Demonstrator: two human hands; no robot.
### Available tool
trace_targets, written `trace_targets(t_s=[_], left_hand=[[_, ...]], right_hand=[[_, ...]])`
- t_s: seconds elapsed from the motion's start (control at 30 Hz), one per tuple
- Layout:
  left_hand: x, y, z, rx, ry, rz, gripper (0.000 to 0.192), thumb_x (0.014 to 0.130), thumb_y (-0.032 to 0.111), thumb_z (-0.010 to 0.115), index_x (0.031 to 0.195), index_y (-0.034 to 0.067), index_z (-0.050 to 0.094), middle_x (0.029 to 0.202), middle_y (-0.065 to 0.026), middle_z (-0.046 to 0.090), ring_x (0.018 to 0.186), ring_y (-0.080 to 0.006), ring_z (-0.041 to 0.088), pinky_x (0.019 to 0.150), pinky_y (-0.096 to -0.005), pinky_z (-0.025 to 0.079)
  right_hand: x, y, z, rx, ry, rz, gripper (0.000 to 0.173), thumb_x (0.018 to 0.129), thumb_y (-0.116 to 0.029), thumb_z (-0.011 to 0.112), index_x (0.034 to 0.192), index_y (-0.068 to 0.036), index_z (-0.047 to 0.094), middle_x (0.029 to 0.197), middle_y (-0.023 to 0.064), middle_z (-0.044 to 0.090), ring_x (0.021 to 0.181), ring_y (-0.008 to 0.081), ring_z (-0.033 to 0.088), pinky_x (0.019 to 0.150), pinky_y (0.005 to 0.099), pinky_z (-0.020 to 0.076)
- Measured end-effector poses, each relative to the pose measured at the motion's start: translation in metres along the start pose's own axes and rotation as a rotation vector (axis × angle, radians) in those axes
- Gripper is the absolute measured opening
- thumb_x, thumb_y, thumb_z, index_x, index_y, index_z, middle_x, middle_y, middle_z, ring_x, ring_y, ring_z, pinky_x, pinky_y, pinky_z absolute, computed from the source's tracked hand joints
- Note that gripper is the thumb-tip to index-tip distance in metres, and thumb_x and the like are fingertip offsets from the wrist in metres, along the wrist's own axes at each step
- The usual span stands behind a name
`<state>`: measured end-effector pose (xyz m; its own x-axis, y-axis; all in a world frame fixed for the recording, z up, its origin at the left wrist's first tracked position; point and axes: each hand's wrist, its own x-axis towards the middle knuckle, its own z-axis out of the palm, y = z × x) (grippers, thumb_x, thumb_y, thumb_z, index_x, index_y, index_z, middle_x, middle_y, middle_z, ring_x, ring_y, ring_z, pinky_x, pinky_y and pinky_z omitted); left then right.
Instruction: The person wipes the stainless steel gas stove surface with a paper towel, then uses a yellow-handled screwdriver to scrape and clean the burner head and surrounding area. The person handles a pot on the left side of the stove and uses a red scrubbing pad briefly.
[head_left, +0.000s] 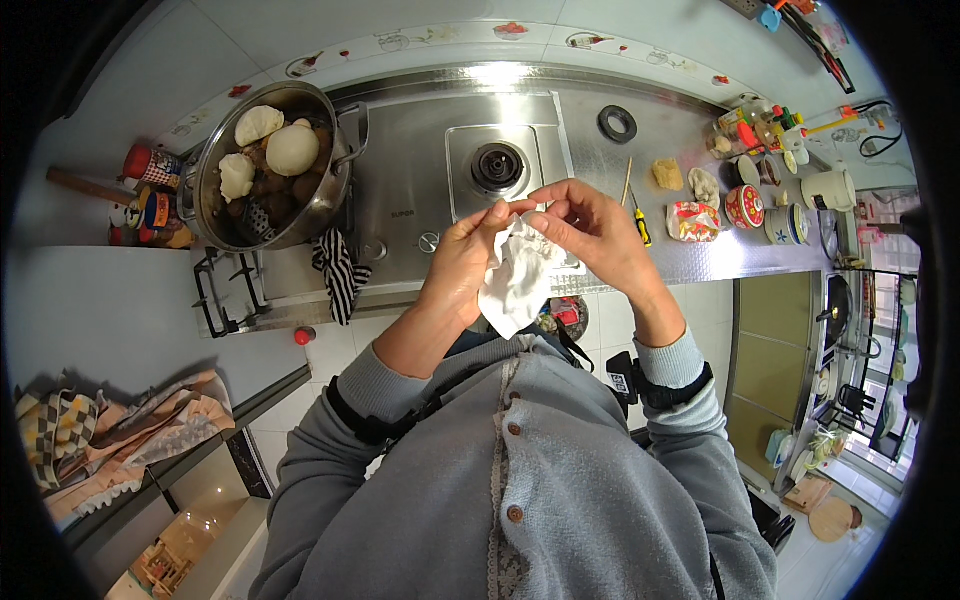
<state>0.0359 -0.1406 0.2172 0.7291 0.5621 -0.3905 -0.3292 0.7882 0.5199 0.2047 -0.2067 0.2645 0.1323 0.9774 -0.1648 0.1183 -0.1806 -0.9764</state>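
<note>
Both hands hold a crumpled white tissue or thin cloth (519, 289) over the front of a stainless steel gas stove (405, 169). My left hand (469, 255) pinches its upper left edge between thumb and fingers. Fingers of my right hand (596, 232) grip the upper right part, and the fingertips of the two hands nearly meet. Just beyond them is a bare burner (498, 166) without its ring or pan support. A control knob (429, 241) shows beside my left hand. Right of my right hand lies a yellow-and-black screwdriver (643, 227) near a thin wooden stick (627, 180).
A large steel pot (341, 191) with pale, rounded foods covers the stove's left side. A black pan support (217, 296) and striped cloth (341, 274) lie before it. Rightward are a black ring (617, 124), sponge (667, 174), rag (703, 187), red packet (692, 221) and lidded jars (745, 206).
</note>
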Motion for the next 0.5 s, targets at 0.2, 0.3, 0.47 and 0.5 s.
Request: trace_targets(t_s=[0.2,0.3,0.47,0.5], left_hand=[[-0.003,0.003,0.0,-0.066,-0.013,-0.009,0.033,0.097,0.023,0.057,0.119,-0.001,0.059,0.109,-0.0078,0.064,0.095,-0.0133,0.063,0.081,-0.0289,0.054],[-0.001,0.0,-0.005,0.047,-0.047,0.022,0.027,0.097,0.016,0.056,0.117,-0.001,0.059,0.106,-0.0077,0.065,0.092,-0.013,0.064,0.079,-0.0277,0.054],[-0.001,-0.003,-0.015,-0.025,-0.109,0.05,0.025,0.097,0.016,0.054,0.116,0.0,0.059,0.102,-0.0102,0.067,0.085,-0.0161,0.067,0.067,-0.0291,0.056],[-0.002,-0.003,-0.015,-0.062,-0.122,0.056,0.025,0.098,0.018,0.054,0.115,0.001,0.059,0.099,-0.0101,0.067,0.083,-0.016,0.067,0.062,-0.0284,0.056]], right_hand=[[0.003,0.002,-0.01,-0.055,0.027,-0.017,0.019,0.09,-0.014,0.068,0.102,-0.001,0.061,0.084,-0.0038,0.059,0.075,0.0034,0.052,0.067,0.0184,0.0422],[0.003,0.001,-0.009,-0.031,0.055,-0.035,0.016,0.091,-0.012,0.067,0.1,-0.001,0.061,0.084,-0.0039,0.058,0.075,0.0031,0.051,0.066,0.0184,0.0418],[-0.001,-0.004,0.0,-0.106,0.034,-0.039,0.015,0.091,-0.012,0.067,0.1,-0.001,0.061,0.084,-0.0043,0.058,0.074,0.0027,0.051,0.066,0.018,0.0413],[-0.002,-0.005,0.002,-0.108,0.022,-0.05,0.015,0.091,-0.012,0.067,0.1,-0.001,0.061,0.084,-0.0043,0.058,0.074,0.0026,0.05,0.066,0.0179,0.0412]])
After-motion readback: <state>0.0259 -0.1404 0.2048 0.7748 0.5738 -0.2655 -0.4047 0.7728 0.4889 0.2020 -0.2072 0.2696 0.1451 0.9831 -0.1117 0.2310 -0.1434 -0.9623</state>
